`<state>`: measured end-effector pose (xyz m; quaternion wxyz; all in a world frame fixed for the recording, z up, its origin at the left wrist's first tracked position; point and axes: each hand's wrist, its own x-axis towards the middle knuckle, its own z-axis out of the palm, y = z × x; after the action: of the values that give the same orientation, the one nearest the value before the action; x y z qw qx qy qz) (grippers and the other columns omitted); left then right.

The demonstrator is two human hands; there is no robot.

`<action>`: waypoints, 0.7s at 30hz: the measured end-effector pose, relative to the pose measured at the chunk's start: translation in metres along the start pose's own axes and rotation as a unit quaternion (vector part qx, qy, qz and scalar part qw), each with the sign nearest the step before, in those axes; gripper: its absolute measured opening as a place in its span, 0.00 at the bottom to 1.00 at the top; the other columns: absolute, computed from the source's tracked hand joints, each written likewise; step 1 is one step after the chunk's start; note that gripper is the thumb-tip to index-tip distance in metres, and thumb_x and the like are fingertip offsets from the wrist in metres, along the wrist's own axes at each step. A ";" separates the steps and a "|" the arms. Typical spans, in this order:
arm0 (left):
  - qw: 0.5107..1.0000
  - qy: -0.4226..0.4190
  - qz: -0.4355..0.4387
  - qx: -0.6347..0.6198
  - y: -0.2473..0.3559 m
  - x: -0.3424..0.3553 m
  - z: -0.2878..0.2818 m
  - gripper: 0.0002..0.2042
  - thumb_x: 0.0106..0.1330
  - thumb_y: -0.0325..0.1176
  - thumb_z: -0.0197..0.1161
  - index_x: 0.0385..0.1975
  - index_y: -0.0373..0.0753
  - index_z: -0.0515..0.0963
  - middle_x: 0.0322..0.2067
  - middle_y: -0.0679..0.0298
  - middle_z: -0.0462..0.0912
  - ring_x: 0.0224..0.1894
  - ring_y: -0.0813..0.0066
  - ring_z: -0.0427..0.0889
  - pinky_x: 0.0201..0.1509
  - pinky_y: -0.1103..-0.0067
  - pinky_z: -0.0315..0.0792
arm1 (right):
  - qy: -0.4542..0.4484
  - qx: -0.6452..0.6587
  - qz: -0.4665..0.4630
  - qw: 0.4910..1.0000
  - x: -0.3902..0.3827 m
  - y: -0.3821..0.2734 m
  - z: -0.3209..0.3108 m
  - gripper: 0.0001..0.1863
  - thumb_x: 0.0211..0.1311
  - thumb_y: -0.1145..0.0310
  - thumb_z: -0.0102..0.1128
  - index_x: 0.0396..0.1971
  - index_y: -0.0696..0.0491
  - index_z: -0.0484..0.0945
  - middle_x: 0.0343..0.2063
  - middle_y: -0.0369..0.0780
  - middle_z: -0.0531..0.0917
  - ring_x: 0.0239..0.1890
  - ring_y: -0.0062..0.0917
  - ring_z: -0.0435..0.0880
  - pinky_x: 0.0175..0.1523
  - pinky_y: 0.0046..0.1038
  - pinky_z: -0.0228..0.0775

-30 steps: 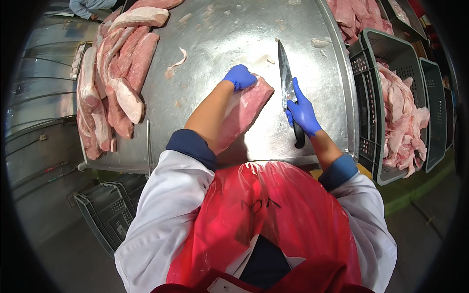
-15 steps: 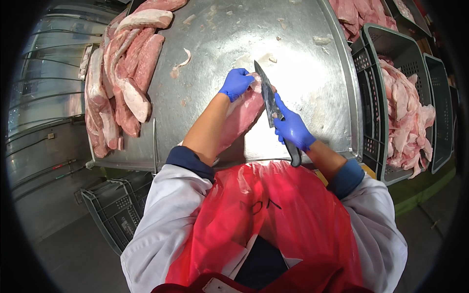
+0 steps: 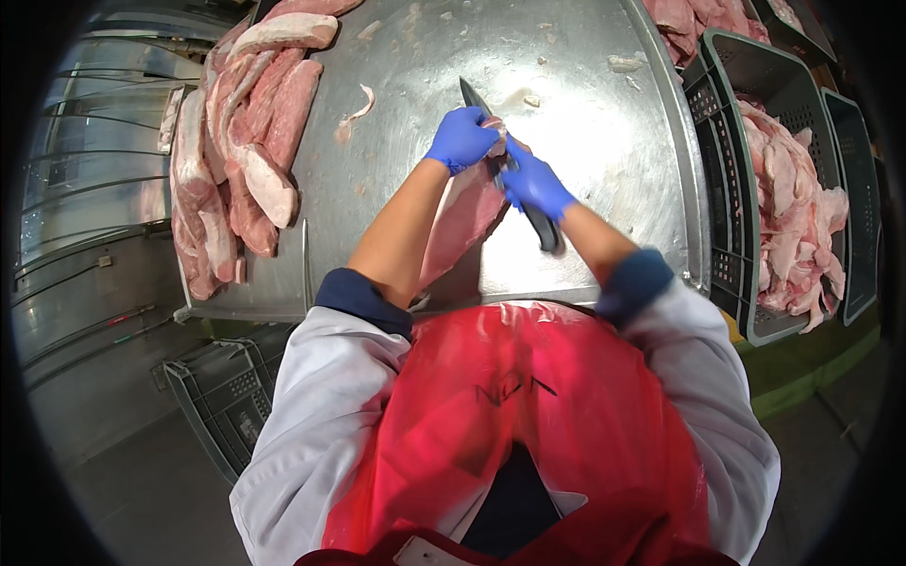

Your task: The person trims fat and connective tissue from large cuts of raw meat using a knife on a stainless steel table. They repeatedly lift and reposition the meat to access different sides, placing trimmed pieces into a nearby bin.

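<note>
A long piece of pink raw meat (image 3: pixel 460 226) lies on the metal table, its near end beside my left forearm. My left hand (image 3: pixel 462 140), in a blue glove, is closed on the meat's far end, with a bit of pale trimming at its fingers. My right hand (image 3: pixel 538 184), also blue-gloved, is wrapped round a black-handled knife (image 3: pixel 544 229). The blade crosses the meat's far end and its tip juts out beyond my left hand. The middle of the blade is hidden by my hands.
Several long meat pieces (image 3: pixel 247 141) are heaped along the left of the metal table (image 3: pixel 377 113). A grey crate (image 3: pixel 727 189) at the right holds pale trimmings (image 3: pixel 788 203). Fat scraps (image 3: pixel 359 101) dot the tabletop. A dark crate (image 3: pixel 222 396) stands below at left.
My right hand and the knife have moved left and away from me, closer to my left hand. The blade now passes beyond my left fingers. My left hand has shifted slightly.
</note>
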<state>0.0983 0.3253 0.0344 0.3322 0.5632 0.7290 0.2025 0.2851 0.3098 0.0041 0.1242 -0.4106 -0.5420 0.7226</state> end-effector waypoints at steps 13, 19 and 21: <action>0.996 -0.010 -0.016 -0.090 -0.023 0.013 -0.034 0.14 0.56 0.37 0.65 0.28 0.28 0.83 0.23 0.54 0.83 0.27 0.71 0.81 0.33 0.73 0.75 | -0.093 -0.083 0.038 0.991 -0.042 -0.005 0.007 0.39 0.71 0.70 0.49 0.78 0.32 0.46 0.21 0.39 0.78 0.19 0.20 0.78 0.27 0.26 0.76; 0.987 -0.057 -0.023 -0.149 -0.001 -0.002 -0.046 0.10 0.59 0.34 0.64 0.28 0.32 0.82 0.26 0.63 0.83 0.29 0.77 0.78 0.36 0.77 0.73 | -0.098 -0.104 0.019 0.990 -0.035 0.004 0.010 0.38 0.72 0.68 0.50 0.77 0.29 0.47 0.20 0.38 0.78 0.17 0.21 0.78 0.27 0.27 0.77; 0.988 -0.035 -0.029 -0.149 -0.003 -0.004 -0.049 0.09 0.59 0.34 0.64 0.27 0.32 0.82 0.25 0.64 0.82 0.29 0.78 0.78 0.35 0.78 0.72 | -0.094 -0.124 0.010 0.988 -0.027 0.001 0.017 0.38 0.72 0.66 0.50 0.77 0.29 0.47 0.20 0.38 0.78 0.17 0.21 0.77 0.27 0.27 0.76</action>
<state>0.0623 0.3246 0.0674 0.4429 0.4930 0.6947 0.2795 0.2904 0.2809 0.0173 0.0134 -0.3584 -0.6329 0.6862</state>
